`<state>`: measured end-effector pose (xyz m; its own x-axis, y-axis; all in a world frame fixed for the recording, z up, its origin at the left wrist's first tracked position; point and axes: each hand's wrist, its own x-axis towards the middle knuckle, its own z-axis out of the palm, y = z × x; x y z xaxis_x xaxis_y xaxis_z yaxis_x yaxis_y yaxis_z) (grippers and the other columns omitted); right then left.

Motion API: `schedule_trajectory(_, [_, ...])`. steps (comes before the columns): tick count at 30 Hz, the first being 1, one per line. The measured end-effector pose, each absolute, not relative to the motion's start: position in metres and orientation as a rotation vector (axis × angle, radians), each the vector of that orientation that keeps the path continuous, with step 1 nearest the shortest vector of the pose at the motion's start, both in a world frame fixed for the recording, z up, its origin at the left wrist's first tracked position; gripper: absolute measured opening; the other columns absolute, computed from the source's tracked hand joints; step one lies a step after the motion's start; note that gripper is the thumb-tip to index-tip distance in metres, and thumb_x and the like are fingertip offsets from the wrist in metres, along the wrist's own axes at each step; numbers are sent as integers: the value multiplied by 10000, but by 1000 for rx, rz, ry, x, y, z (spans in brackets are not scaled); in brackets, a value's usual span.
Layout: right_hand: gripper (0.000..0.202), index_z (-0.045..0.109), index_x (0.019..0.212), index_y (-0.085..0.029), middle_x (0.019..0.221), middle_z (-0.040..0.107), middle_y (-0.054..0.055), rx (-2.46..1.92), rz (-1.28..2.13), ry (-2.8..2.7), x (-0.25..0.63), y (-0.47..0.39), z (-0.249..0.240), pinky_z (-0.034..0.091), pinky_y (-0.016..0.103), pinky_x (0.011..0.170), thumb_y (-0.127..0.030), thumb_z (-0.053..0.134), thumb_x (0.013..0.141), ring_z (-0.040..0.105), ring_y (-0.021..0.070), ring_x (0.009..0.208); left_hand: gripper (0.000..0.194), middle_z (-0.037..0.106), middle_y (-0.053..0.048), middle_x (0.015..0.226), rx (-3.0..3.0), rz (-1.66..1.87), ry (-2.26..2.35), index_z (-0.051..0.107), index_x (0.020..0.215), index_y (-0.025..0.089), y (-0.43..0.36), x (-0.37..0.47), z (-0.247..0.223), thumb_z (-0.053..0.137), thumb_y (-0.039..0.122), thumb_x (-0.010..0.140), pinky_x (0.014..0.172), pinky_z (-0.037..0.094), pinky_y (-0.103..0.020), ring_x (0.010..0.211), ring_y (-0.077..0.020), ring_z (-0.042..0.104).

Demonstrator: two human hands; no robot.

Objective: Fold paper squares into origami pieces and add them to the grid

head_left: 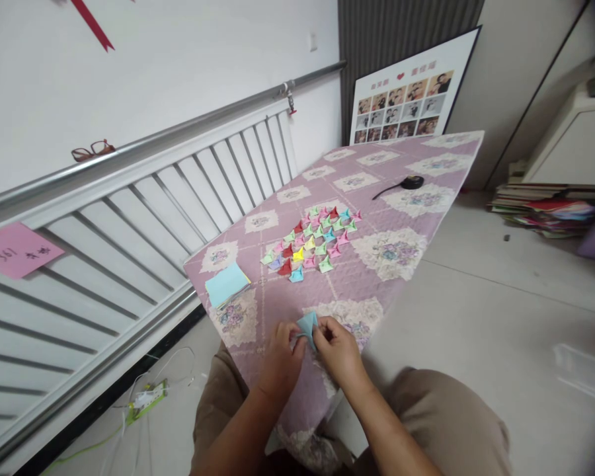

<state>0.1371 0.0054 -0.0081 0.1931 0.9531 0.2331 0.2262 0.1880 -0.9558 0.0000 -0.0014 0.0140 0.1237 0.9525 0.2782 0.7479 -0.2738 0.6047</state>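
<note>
A light blue piece of folded paper is held between my two hands, close to the near corner of the table. My left hand is closed on its left edge, thumb and fingers pinched. On the opposite edge my right hand pinches the same paper. Beyond them, small folded paper pieces in red, pink, green, yellow and blue stand in rows on the cloth. To the left lies a stack of square paper sheets, light blue on top.
A floral pink tablecloth covers the table. A black round object with a strap lies toward its far end. A white radiator runs along the left side. A power strip with cables sits on the floor at lower left.
</note>
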Motion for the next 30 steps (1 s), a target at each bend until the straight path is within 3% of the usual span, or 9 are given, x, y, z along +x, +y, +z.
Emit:
schedule_trajectory(3, [197, 566, 696, -204, 571, 437, -50, -1290, 817, -1272, 137, 5, -10, 340, 219, 526, -353, 513, 814, 426, 116, 549, 98, 582, -35, 904, 2190, 927, 1684, 530, 891, 210, 2, 0, 15, 557, 143, 826, 809, 475, -366, 893, -191, 564])
schedule_trajectory(7, [202, 570, 706, -201, 586, 450, -45, -1291, 841, -1247, 137, 5, -11, 348, 221, 534, -362, 511, 813, 429, 119, 561, 84, 575, -19, 831, 2205, 856, 1599, 533, 797, 211, 2, 2, 19, 524, 142, 844, 768, 468, -332, 820, -172, 556])
schedule_trajectory(13, [197, 577, 718, -198, 600, 479, -38, -1255, 857, -1210, 138, 5, -10, 370, 226, 541, -371, 529, 801, 449, 124, 570, 105, 611, -23, 861, 1846, 959, 1449, 581, 917, 188, 2, 12, 14, 513, 181, 837, 732, 465, -288, 781, -143, 565])
schedule_trajectory(20, [113, 573, 709, -205, 599, 504, -39, -1288, 800, -1283, 139, 4, -6, 369, 227, 549, -298, 532, 758, 466, 125, 570, 114, 614, -7, 798, 1438, 1094, 1263, 526, 851, 173, 9, 20, 9, 586, 200, 757, 713, 472, -266, 740, -130, 594])
schedule_trajectory(30, [129, 562, 738, -211, 678, 559, -3, -1312, 576, -1445, 138, 3, -8, 397, 246, 587, -293, 503, 818, 514, 139, 619, 137, 635, -42, 912, 1826, 877, 1457, 530, 977, 190, 11, 13, 24, 437, 161, 881, 782, 480, -315, 848, -167, 609])
